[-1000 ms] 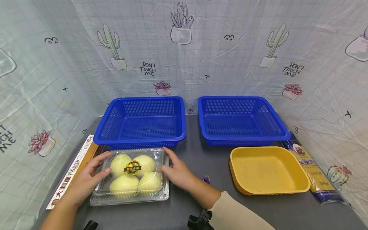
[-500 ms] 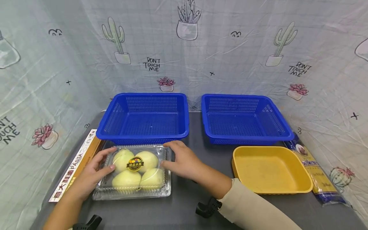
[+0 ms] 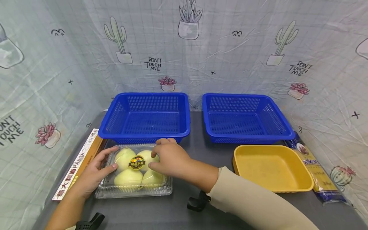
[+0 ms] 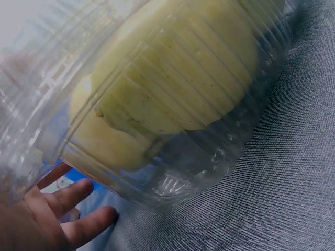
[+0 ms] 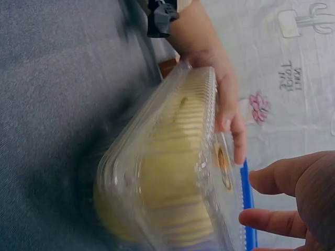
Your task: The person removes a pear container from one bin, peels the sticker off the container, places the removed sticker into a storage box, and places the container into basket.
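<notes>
A person's left hand (image 3: 91,175) rested at the left side of a lidded clear plastic box (image 3: 133,193), thumb and fingers spread, the thumb at the lid's edge. The right hand (image 3: 173,159) reached over the lid's right side, fingers bent, thumb set apart, nothing pinched between them; the right wrist view showed a gap before the nearest fingertips, though contact by the other fingers could not be told.

The thin plastic appeared likely to flex. Steady handling seemed to call for the left hand to brace the side wall while the right worked at the rim rather than pressing mid-lid, with light, even force and the box kept level so that its load would not roll.

Inside the box, on the near left of the counter (image 3: 161,214), four pale yellow-green fruits (image 3: 128,178) sat side by side beneath a round dark sticker (image 3: 136,163). Just behind stood a left blue basket (image 3: 143,138), its slotted floor visible, with a right blue basket (image 3: 250,139) beside it. A yellow tub (image 3: 273,169) stood in front of the latter, between the box and a blue-and-yellow packet (image 3: 319,179). A pasta box (image 3: 76,164) lay at far left.
</notes>
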`<action>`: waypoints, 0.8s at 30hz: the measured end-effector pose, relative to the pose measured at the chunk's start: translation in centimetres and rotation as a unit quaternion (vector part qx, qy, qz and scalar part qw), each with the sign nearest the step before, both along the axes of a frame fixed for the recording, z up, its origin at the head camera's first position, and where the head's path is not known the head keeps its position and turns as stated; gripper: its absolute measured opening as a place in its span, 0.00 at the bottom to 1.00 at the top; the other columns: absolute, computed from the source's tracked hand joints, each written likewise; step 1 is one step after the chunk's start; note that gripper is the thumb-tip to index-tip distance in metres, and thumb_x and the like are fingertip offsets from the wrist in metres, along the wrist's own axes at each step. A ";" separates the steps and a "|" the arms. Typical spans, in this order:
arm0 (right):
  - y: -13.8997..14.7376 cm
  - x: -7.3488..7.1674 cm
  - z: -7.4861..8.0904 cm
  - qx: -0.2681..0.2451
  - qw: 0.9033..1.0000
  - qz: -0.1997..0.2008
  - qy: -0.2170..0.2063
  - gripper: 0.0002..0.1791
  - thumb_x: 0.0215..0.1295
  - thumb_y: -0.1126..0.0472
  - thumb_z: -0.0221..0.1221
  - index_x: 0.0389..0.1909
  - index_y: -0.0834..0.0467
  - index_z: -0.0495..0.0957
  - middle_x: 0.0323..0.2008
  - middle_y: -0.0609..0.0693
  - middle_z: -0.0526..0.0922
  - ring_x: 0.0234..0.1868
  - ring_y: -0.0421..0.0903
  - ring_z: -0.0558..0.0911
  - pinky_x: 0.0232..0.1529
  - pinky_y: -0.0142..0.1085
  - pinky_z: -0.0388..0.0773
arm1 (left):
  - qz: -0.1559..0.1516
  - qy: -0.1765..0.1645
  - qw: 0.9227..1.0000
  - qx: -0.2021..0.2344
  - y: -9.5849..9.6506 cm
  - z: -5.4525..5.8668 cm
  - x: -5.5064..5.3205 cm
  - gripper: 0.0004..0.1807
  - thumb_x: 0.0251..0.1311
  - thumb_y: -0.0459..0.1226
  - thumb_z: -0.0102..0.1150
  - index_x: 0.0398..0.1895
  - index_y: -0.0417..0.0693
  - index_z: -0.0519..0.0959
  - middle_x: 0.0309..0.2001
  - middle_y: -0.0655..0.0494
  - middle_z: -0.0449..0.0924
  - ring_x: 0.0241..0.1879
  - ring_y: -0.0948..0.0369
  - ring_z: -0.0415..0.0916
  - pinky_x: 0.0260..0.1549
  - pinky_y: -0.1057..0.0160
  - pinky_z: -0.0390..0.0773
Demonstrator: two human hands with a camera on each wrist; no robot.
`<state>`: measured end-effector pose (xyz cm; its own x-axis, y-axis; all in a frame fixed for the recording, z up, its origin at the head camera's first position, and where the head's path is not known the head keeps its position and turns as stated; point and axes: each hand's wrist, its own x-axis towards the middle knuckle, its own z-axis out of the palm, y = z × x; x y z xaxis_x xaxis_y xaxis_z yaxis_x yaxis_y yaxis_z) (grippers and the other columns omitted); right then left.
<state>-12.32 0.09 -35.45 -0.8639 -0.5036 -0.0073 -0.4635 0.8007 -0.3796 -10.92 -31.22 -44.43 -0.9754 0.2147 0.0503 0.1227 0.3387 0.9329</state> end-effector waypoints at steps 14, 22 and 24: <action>-2.9 -0.3 -0.5 0.022 0.999 0.005 0.032 0.07 0.59 0.44 0.77 0.29 0.40 0.92 0.64 0.44 0.84 0.73 0.48 0.72 0.76 0.41 0.62 | 0.008 -0.022 1.000 -0.009 0.0 -0.1 0.3 0.36 0.76 0.36 0.62 0.83 0.50 0.61 0.83 0.42 0.53 0.80 0.36 0.44 0.71 0.44 0.59; -3.4 0.1 -1.5 -0.017 0.997 -0.014 0.074 0.08 0.56 0.54 0.75 0.21 0.39 0.88 0.62 0.45 0.84 0.65 0.51 0.76 0.68 0.42 0.72 | 0.008 -0.017 1.000 -0.014 0.1 0.0 0.4 0.35 0.76 0.36 0.62 0.83 0.51 0.62 0.82 0.43 0.56 0.80 0.38 0.47 0.66 0.55 0.62; -3.6 0.2 -1.9 -0.030 0.996 -0.018 0.084 0.10 0.55 0.55 0.75 0.20 0.40 0.86 0.59 0.44 0.85 0.62 0.50 0.77 0.65 0.43 0.74 | 0.008 -0.013 1.000 -0.016 0.2 0.1 0.3 0.35 0.76 0.36 0.62 0.83 0.50 0.63 0.82 0.43 0.57 0.80 0.39 0.48 0.62 0.64 0.63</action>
<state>-12.13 -3.46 -37.32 -0.8683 -0.4667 0.1680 -0.4953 0.7965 -0.3469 -10.57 -31.03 -44.29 -0.9797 0.1994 0.0182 0.0925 0.3699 0.9245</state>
